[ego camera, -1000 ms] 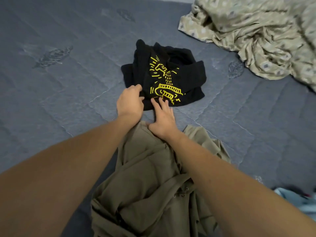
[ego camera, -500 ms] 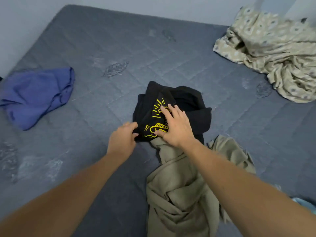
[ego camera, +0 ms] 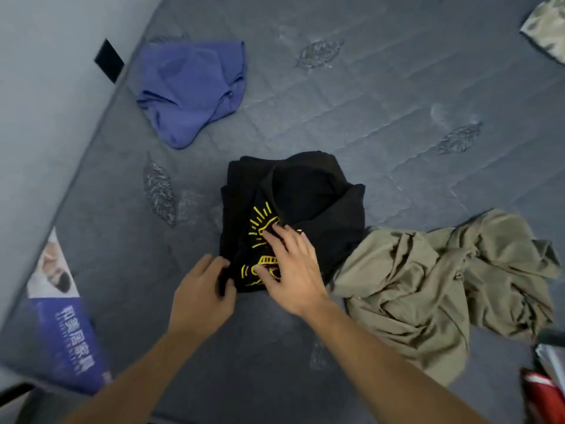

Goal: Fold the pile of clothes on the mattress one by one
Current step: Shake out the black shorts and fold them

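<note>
A folded black shirt with a yellow print lies in the middle of the grey mattress. My left hand grips the shirt's near left corner, fingers curled round the cloth. My right hand lies flat on the yellow print, fingers spread and pressing down. A crumpled olive garment sits just right of the black shirt. A loosely folded blue garment lies at the far left of the mattress.
A patterned beige cloth shows at the top right corner. A blue printed label hangs on the mattress's left side by the wall. Red and grey items sit at the bottom right edge.
The view has swung left and down. My right hand stays on the yellow print. My left hand has closed on the shirt's near left corner.
</note>
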`<state>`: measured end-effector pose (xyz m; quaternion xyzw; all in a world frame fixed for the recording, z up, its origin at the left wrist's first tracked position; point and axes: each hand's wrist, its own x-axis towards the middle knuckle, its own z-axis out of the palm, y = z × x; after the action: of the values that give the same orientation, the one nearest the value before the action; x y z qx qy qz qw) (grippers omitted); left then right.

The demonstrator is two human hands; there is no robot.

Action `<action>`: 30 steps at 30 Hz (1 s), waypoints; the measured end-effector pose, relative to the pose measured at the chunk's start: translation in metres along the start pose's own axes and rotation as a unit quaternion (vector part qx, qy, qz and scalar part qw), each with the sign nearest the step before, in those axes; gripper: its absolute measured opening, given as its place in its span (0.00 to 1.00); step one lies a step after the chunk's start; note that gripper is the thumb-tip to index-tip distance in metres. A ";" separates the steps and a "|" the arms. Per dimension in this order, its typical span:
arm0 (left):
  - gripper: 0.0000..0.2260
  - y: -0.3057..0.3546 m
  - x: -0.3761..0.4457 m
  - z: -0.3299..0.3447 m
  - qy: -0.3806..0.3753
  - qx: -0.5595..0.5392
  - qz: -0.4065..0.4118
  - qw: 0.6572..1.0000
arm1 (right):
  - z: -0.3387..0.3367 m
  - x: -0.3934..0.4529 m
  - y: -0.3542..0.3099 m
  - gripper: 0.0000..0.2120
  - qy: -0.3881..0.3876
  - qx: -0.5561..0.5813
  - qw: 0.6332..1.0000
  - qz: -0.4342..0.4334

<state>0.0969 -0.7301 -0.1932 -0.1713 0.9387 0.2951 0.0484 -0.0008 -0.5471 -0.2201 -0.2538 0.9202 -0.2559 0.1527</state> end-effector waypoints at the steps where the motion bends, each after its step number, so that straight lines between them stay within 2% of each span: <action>1: 0.12 0.002 0.012 -0.002 0.009 -0.023 0.009 1.000 | -0.004 0.007 0.001 0.30 0.029 0.013 0.999 0.007; 4: 0.21 0.026 0.068 -0.002 0.016 -0.092 -0.028 0.995 | -0.025 0.039 0.014 0.34 0.085 -0.020 0.995 0.052; 7: 0.34 0.048 0.120 0.002 -0.043 -0.097 -0.067 0.992 | -0.042 0.066 0.027 0.41 0.057 -0.084 0.989 0.105; 9: 0.39 0.053 0.139 0.004 -0.062 -0.084 -0.070 0.992 | -0.047 0.076 0.033 0.40 0.048 -0.126 0.984 0.118; 11: 0.36 0.051 0.147 0.005 -0.070 -0.078 -0.067 0.992 | -0.049 0.080 0.032 0.35 0.031 -0.151 0.982 0.109; 14: 0.25 0.046 0.147 0.006 -0.064 -0.088 -0.038 0.993 | -0.047 0.078 0.028 0.22 0.000 -0.158 0.984 0.086; 16: 0.17 0.043 0.142 0.007 -0.044 -0.100 0.012 0.994 | -0.052 0.079 0.024 0.17 0.050 -0.144 0.986 0.066; 18: 0.12 0.041 0.135 0.007 -0.034 -0.116 0.076 0.990 | -0.065 0.088 0.018 0.16 0.129 -0.082 0.987 0.042; 20: 0.10 0.042 0.124 0.009 -0.051 -0.134 0.126 0.982 | -0.080 0.106 0.012 0.17 0.142 -0.020 0.990 0.016; 23: 0.08 0.045 0.104 0.015 -0.141 -0.138 0.187 0.962 | -0.094 0.131 0.010 0.22 0.025 -0.012 1.000 0.005; 25: 0.07 0.043 0.094 0.019 -0.208 -0.146 0.208 0.945 | -0.096 0.141 0.015 0.25 -0.069 -0.070 0.995 0.031; 26: 0.07 0.042 0.092 0.018 -0.216 -0.157 0.204 0.942 | -0.095 0.141 0.018 0.26 -0.104 -0.105 0.988 0.046; 28: 0.09 0.038 0.095 0.012 -0.159 -0.187 0.169 0.955 | -0.093 0.137 0.024 0.29 -0.118 -0.151 0.979 0.070; 30: 0.14 0.034 0.106 0.005 -0.034 -0.196 0.116 0.973 | -0.092 0.130 0.029 0.31 -0.090 -0.163 0.979 0.080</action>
<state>-0.0143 -0.7318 -0.1994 -0.0572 0.8739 0.4826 0.0113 -0.1574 -0.5605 -0.1800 -0.2231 0.9494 -0.0652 0.2111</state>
